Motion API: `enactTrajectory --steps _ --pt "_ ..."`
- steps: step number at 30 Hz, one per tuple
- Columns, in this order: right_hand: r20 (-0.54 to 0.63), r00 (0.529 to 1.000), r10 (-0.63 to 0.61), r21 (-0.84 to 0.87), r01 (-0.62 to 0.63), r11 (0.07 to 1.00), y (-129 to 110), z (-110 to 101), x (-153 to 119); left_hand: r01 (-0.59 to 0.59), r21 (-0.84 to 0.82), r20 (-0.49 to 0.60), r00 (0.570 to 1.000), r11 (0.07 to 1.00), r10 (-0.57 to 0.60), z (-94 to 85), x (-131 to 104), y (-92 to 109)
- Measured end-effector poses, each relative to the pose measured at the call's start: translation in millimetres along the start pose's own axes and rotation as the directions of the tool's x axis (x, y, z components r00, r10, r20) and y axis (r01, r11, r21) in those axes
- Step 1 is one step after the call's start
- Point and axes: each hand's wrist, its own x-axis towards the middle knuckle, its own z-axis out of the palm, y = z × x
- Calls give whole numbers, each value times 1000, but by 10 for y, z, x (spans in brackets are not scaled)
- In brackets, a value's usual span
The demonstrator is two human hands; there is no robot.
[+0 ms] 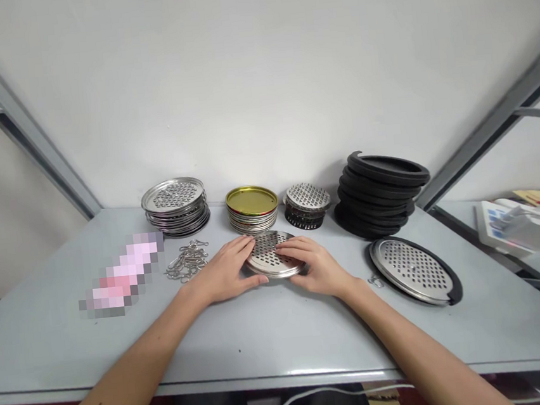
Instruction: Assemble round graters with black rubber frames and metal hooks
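A round silver metal disc with holes [275,264] lies flat on the table in front of me, between both hands. My left hand [231,267] grips its left edge, fingers on top and thumb along the near rim. On its right side my right hand [316,263] holds the disc, with fingertips resting over the perforated face. Just beyond it stands a stack of round lids [251,201], the top one gold. Left of my left hand lies a loose pile of metal wire clips [187,261].
Perforated metal plates [174,196] are stacked at back left. Smaller grater discs [306,197] stand behind my right hand. Black rings [382,179] are piled at back right, a perforated disc with black rim [415,271] nearer. A blurred pink item [128,270] lies left.
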Motion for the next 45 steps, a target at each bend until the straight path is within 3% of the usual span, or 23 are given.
enactTrajectory --steps 10,20,27,32,35,40,45 --pt "145 989 -4 35 -1 999 -100 -88 33 -30 27 33 999 999 29 22 20 -29" --pt "29 989 145 -103 -141 985 2 5 -6 13 5 106 994 1000 -14 26 -62 -29" --pt "83 978 192 -203 -172 964 34 21 -2 54 23 129 990 998 -56 25 -68 21" --pt "61 970 235 -260 -212 942 -9 4 18 9 10 85 996 1000 -10 36 -65 59" --pt "80 974 211 -253 -184 950 7 20 -9 -16 -5 73 997 1000 16 51 -48 71" --pt "218 948 231 -248 -176 953 80 80 -76 -26 14 99 995 1000 24 69 -30 66" --pt "209 952 223 -227 -175 958 117 103 -90 -27 21 127 992 999 24 89 -32 53"
